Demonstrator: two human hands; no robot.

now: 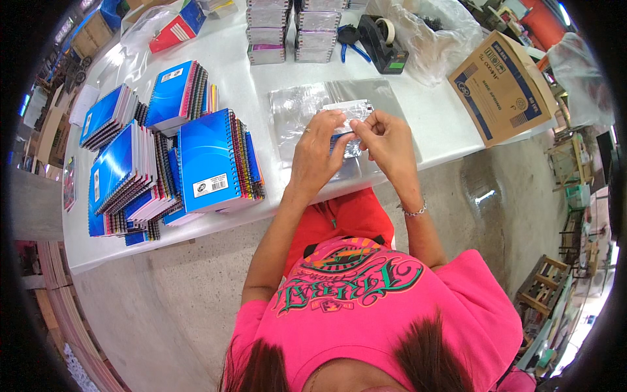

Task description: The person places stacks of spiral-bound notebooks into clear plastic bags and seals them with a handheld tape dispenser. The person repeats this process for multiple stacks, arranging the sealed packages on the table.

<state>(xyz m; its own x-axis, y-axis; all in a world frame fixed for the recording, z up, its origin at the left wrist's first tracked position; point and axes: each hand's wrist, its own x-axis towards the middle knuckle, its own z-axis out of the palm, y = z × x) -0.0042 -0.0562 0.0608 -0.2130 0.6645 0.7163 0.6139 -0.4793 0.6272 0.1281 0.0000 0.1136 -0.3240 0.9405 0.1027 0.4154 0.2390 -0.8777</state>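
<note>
Both my hands meet over the table near its front edge. My left hand point(318, 145) is closed, with thumb and fingers bent around a small packet point(347, 106) in shiny clear plastic, with white and some blue showing. My right hand point(390, 140) pinches at the same packet, its thumb and forefinger close to the left thumb. What is inside the packet is partly hidden by my fingers. Beneath them lie flat clear plastic sleeves point(287, 121) on the white tabletop point(241, 85).
Stacks of blue spiral notebooks point(206, 157) stand to the left. Behind the sleeves are plastic-wrapped notebook stacks point(268, 36), blue-handled pliers point(354, 51) and a black tape dispenser point(384, 47). At right sits a cardboard box point(499, 88) beside crumpled clear plastic point(428, 39).
</note>
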